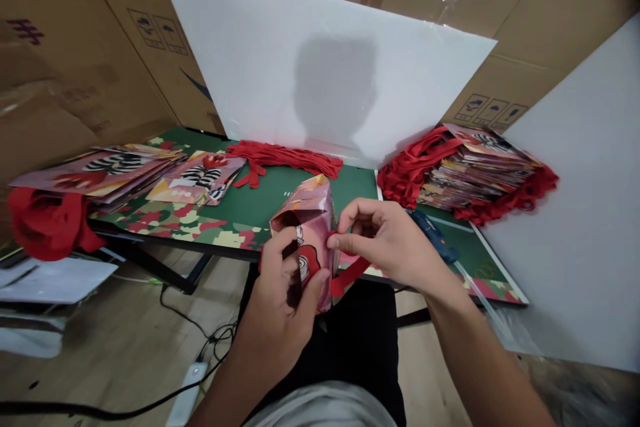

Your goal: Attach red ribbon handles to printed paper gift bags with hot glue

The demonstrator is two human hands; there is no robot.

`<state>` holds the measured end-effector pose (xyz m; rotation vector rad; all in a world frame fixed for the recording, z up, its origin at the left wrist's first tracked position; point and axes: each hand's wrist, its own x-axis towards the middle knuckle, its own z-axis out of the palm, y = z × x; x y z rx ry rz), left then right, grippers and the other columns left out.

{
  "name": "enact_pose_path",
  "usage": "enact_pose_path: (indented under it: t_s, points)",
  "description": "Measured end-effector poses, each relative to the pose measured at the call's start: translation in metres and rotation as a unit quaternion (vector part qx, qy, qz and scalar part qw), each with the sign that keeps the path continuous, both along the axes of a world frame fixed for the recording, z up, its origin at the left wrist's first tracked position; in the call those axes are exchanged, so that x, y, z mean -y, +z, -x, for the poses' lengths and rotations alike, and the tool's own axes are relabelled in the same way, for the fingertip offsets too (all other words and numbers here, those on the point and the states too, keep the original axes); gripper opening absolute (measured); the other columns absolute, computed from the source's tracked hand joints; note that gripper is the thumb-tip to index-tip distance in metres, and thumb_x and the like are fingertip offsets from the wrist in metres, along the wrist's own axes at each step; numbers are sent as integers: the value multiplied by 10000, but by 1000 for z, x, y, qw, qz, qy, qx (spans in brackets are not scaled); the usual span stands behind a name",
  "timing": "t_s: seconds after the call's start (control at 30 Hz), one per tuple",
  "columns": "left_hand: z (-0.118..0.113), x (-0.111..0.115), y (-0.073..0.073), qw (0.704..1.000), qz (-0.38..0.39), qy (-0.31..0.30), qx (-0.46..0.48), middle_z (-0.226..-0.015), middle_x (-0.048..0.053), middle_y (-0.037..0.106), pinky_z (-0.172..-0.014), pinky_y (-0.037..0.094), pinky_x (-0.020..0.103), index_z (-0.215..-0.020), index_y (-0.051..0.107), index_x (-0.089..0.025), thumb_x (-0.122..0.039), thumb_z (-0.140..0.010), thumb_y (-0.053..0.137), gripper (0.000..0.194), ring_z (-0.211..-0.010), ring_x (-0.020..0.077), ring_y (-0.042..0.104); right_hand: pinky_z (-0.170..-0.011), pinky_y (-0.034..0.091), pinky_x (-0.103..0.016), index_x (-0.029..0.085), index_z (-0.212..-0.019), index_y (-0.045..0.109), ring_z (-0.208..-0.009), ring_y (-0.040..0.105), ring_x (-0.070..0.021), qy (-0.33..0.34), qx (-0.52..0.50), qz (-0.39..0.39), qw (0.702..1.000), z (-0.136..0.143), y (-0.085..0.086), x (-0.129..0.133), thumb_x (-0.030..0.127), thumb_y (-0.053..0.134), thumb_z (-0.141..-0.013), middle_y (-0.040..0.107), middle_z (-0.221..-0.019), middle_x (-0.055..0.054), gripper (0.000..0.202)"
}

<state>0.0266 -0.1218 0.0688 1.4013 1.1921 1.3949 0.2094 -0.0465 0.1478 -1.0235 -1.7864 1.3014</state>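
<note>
A pink printed paper bag stands opened out at the table's front edge, right above my lap. My left hand is closed around its near side, the thumb pressed on the printed face. On the bag's right side, my right hand pinches a red ribbon between thumb and forefinger. The ribbon's lower part loops down beside the bag. Whether its end is fixed to the bag is hidden by my fingers.
Flat printed bags with red ribbon handles lie left; a thicker stack lies right. Red ribbons are bunched at the back. A dark blue glue gun rests right of my hand. A white board leans behind.
</note>
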Motion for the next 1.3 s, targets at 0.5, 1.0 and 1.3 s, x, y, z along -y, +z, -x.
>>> enact_pose_path:
  t_s: [0.5,1.0,1.3]
  points:
    - [20,-32,12,976,-123,20,-179,-1341,71,756,-1004,624,346,-1540,566,-303,-323,-1035,688,520,-1121,228,769,-800,555,-273,244,-1052,625,-886,697,-155,-78,-27,-163,983,2,-12,3,167,728,-973,690,-965,14,151]
    - [52,-128,84,834,-239,-207,-452,-1203,27,763,-924,546,263,-1436,679,-313,-106,-1000,493,517,-1059,199,737,-918,609,-342,251,-1068,626,-983,728,-206,-216,-206,-68,952,29,-69,-26,422,832,-889,714,-1041,-43,322]
    - [21,-170,14,703,-196,-238,-641,-1311,63,794,-767,529,287,-1560,567,-289,35,-887,567,746,-1121,280,774,-833,633,-362,242,-1086,587,-985,732,-237,-295,-208,11,932,29,-163,-50,519,812,-782,711,-1059,-79,469]
